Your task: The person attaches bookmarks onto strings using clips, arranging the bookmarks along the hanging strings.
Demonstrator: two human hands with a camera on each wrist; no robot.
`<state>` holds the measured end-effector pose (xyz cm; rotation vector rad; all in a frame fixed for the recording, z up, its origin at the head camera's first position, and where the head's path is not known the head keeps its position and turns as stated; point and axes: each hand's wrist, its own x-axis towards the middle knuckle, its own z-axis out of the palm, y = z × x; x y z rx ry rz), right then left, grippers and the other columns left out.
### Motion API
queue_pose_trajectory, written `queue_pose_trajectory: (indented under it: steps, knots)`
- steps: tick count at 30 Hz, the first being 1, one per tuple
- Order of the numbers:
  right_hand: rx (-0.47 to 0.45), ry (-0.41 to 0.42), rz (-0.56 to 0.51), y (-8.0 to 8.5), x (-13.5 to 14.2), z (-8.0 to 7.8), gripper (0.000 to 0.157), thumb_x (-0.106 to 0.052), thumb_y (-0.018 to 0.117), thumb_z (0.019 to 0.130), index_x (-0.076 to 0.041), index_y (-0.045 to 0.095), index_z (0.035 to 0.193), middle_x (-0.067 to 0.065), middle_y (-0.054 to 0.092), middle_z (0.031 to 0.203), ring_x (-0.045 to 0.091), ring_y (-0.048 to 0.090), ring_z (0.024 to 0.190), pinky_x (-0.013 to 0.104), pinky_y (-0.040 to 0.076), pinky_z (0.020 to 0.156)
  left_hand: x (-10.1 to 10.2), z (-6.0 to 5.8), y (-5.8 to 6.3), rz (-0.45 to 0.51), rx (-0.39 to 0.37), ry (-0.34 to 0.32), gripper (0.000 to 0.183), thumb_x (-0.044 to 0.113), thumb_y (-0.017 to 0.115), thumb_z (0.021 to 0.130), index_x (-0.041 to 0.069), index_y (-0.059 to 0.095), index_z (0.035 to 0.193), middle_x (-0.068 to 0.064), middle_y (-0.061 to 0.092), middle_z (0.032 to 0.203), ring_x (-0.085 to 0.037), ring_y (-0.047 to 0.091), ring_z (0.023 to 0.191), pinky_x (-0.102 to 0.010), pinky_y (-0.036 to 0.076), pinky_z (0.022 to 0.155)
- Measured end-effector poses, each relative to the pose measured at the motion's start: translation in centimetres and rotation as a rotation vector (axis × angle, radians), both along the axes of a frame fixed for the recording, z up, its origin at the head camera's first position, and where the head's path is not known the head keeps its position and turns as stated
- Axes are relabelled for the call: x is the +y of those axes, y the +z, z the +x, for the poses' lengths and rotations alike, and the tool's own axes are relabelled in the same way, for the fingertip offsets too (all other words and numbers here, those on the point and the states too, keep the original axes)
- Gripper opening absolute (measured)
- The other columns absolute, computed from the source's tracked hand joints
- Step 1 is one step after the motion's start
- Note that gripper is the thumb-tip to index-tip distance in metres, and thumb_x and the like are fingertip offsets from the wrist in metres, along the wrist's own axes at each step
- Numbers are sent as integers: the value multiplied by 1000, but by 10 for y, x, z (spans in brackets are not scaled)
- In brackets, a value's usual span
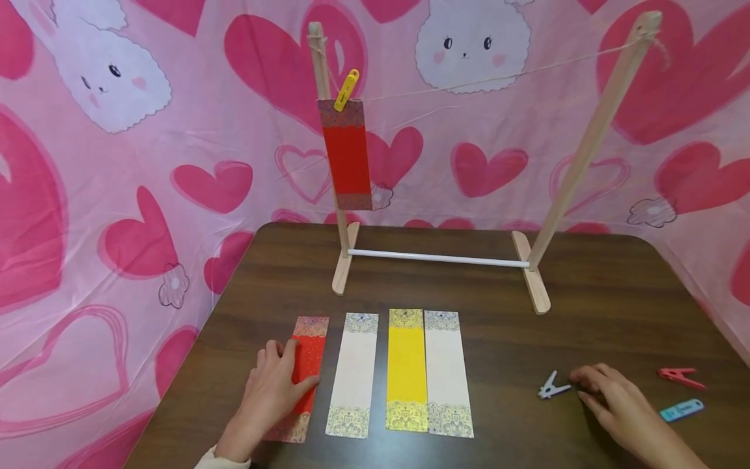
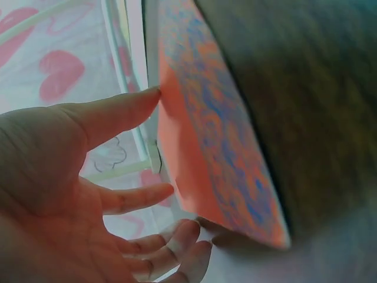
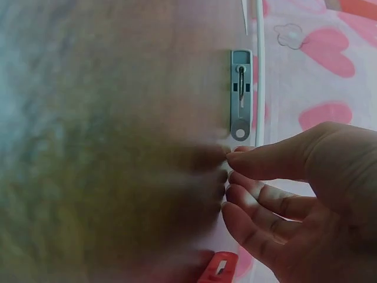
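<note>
My left hand (image 1: 271, 389) is at a red paper strip (image 1: 308, 355) with patterned ends, lying on the table. In the left wrist view its thumb and index fingertip are at the edges of the red strip (image 2: 177, 135), fingers fairly straight. My right hand (image 1: 615, 400) rests fingertips on the table just right of a pale grey clothespin (image 1: 551, 387), apart from it and holding nothing. That grey clothespin (image 3: 241, 97) shows above the thumb in the right wrist view. A red clothespin (image 1: 681, 376) and a teal clothespin (image 1: 681, 410) lie beyond the right hand.
A white strip (image 1: 353, 371), a yellow strip (image 1: 407, 365) and another white strip (image 1: 447, 368) lie mid-table. Behind stands a wooden frame (image 1: 577, 169) with a string (image 1: 504, 78). A yellow clothespin (image 1: 346, 90) holds a red strip (image 1: 348, 159) on the string's left end.
</note>
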<state>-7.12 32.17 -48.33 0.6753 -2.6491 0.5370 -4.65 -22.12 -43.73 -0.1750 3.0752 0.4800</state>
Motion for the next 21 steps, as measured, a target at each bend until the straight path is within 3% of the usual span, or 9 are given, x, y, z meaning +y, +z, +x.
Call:
queue_pose_trajectory:
  steps: [5, 9, 12, 17, 21]
  knots:
    - [-54, -15, -18, 1, -1, 2, 47, 14, 85, 59, -11, 65, 93, -10, 56, 83, -6, 49, 72, 23, 46, 55, -4, 1, 2, 27, -23, 17, 81, 34, 90, 70, 2, 52, 134, -19, 49, 111, -32, 47, 98, -46, 53, 70]
    - [-149, -29, 21, 5, -2, 5, 65, 7, 85, 67, -11, 61, 124, -9, 53, 89, -3, 47, 76, 23, 44, 56, -8, 2, 4, 35, -47, 37, 83, 31, 90, 69, 0, 51, 135, -21, 49, 114, -34, 47, 99, -48, 55, 70]
    - [-197, -37, 81, 7, -5, 7, 71, -1, 86, 72, -17, 58, 134, -7, 53, 94, 1, 46, 79, 23, 42, 58, -11, 3, 6, 26, -63, 59, 85, 30, 91, 68, -4, 50, 134, -23, 50, 109, -34, 49, 96, -50, 55, 69]
    - [-197, -34, 42, 7, -9, 7, 47, -5, 87, 72, -13, 68, 115, -7, 56, 97, -1, 49, 77, 24, 46, 58, -15, 2, 9, 18, -82, 64, 80, 30, 91, 68, -11, 50, 123, -18, 55, 91, -31, 56, 82, -51, 50, 67]
    - [-226, -56, -7, 6, -10, 7, 40, -9, 87, 73, -13, 68, 107, -5, 58, 97, -3, 53, 76, 23, 49, 58, -19, 2, 9, 46, -93, 69, 72, 28, 91, 68, -10, 51, 114, -13, 56, 87, -29, 57, 78, -50, 48, 68]
